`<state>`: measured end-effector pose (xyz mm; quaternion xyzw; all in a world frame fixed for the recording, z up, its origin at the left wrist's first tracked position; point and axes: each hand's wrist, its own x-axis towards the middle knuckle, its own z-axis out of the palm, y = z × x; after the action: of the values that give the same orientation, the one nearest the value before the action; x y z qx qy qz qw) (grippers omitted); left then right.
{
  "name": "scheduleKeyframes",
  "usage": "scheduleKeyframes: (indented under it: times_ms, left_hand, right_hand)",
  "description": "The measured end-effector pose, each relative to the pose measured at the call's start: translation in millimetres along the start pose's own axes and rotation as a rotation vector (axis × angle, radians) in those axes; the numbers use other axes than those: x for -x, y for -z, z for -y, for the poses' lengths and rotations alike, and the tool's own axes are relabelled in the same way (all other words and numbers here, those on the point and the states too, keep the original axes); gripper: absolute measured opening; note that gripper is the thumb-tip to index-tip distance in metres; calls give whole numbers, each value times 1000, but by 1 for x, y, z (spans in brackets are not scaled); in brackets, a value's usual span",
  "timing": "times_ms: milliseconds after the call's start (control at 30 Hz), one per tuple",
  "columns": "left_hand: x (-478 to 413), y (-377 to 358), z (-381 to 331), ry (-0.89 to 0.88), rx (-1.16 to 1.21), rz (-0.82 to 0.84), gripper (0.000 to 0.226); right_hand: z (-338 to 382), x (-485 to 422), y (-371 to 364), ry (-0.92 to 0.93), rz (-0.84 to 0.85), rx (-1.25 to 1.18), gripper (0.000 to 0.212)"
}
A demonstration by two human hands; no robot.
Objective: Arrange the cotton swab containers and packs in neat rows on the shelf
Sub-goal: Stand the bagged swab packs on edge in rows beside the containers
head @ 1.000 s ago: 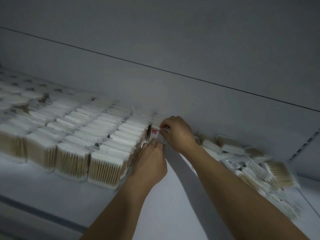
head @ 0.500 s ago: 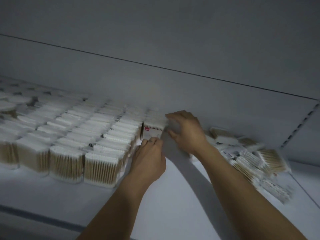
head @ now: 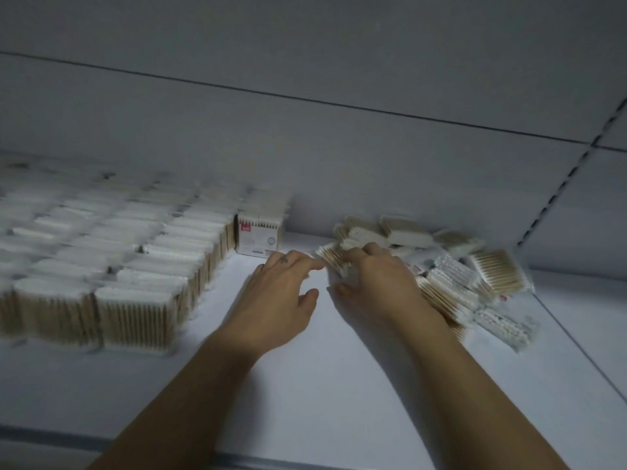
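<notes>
Upright packs of wooden cotton swabs stand in tight rows (head: 112, 262) across the left of the white shelf (head: 305, 385). At the rows' back right end stands one pack with a red label (head: 259, 237). A loose pile of swab packs (head: 451, 276) lies at the right against the back wall. My right hand (head: 373, 283) grips a swab pack (head: 334, 257) at the pile's left edge. My left hand (head: 285, 296) hovers beside it with fingers spread and relaxed, its fingertips close to that pack, holding nothing.
The grey back wall (head: 305, 164) rises right behind the packs. A slotted upright rail (head: 573, 171) runs up the wall at the right. A seam in the shelf runs along the right side (head: 576, 344). The shelf's front edge (head: 51, 435) lies near me.
Both hands left the red-labelled pack, which now stands at the rows' end. They moved right to the loose pile, where my right hand took hold of a pack. The view shifted right.
</notes>
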<state>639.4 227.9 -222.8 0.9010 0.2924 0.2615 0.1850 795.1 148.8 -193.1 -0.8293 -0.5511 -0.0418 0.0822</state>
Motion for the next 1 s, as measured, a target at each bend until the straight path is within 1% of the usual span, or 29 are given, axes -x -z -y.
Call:
scheduleKeyframes:
  times_ms: [100,167,233,300,367,433,467,500,567,633,667,700,767,867,900,1000]
  left_hand:
    - [4,4,4,8,-2,-19,34]
    - [6,5,5,18,3,-25,34]
    - [7,5,6,21,14,-29,35]
    - [6,6,7,20,26,-35,41]
    - [6,7,8,9,41,-42,50]
    - [6,8,6,-7,85,-43,58]
    - [5,9,5,-12,112,-53,59]
    - [5,9,4,-12,142,-77,55]
    - [4,9,5,1,200,-168,39]
    - [2,10,7,63,225,-242,27]
    - [2,11,7,116,233,-250,26]
    - [3,12,7,169,237,-242,26]
    - [5,15,6,224,175,-197,28]
    - [13,21,-1,229,-20,-78,35]
    - [16,23,-2,228,-74,-62,38]
    - [25,25,-1,213,-162,-106,41]
  right_hand:
    - [4,-4,-2,-10,-12,59,68]
    - [5,-5,-3,-16,-18,70,67]
    - [4,-3,-2,17,-32,40,56]
    - [1,0,2,58,-81,-58,38]
    - [-2,3,8,80,-123,-238,24]
    - [-4,5,14,92,-179,-461,16]
    - [-3,5,17,91,-213,-578,13]
    - [-1,5,18,80,-236,-704,13]
    - [4,5,20,61,-240,-1002,12]
    - [6,5,20,78,-189,-1226,17]
    - [7,4,18,88,-152,-1287,23]
    - [6,2,16,91,-130,-1307,27]
    - [6,0,10,62,-143,-1252,29]
    - [8,-2,6,14,-187,-1069,24]
    - [10,-2,6,8,-191,-1028,22]
    - [18,-7,9,48,-246,-884,21]
